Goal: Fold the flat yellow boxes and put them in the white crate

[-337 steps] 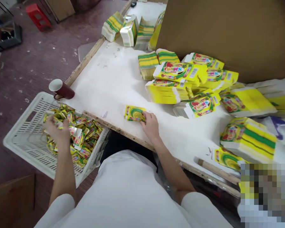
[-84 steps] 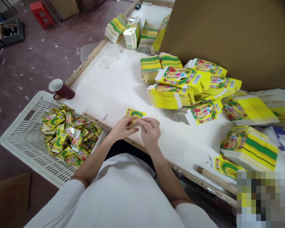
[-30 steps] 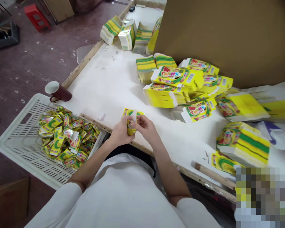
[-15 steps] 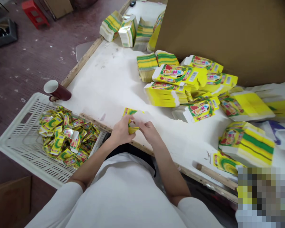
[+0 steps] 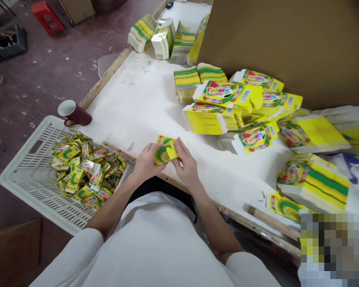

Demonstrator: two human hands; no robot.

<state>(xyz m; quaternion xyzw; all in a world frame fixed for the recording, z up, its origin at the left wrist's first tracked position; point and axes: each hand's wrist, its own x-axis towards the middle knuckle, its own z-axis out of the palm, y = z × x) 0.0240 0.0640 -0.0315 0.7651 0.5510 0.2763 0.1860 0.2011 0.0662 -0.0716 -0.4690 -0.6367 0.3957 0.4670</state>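
Note:
A small yellow and green carton (image 5: 165,152) is pinched between both hands above the near edge of the white table (image 5: 143,95). My left hand (image 5: 145,163) grips its left end with closed fingers. My right hand (image 5: 187,164) holds its right end, fingers curled round it. Just beyond the carton, a thin stack of flat yellow blanks (image 5: 162,139) lies on the table. A white slatted crate (image 5: 26,171) at my left holds several folded small cartons (image 5: 86,171).
Stacks of flat yellow cartons (image 5: 224,105) fill the table's right and far parts. A big brown cardboard sheet (image 5: 287,44) stands behind them. A dark red mug (image 5: 74,113) sits at the table's left corner. Red stool (image 5: 48,18) on the floor far left.
The carton in my hands went from half unfolded with a white flap showing to a closed yellow box. Earlier my left hand was in the crate and has since come back.

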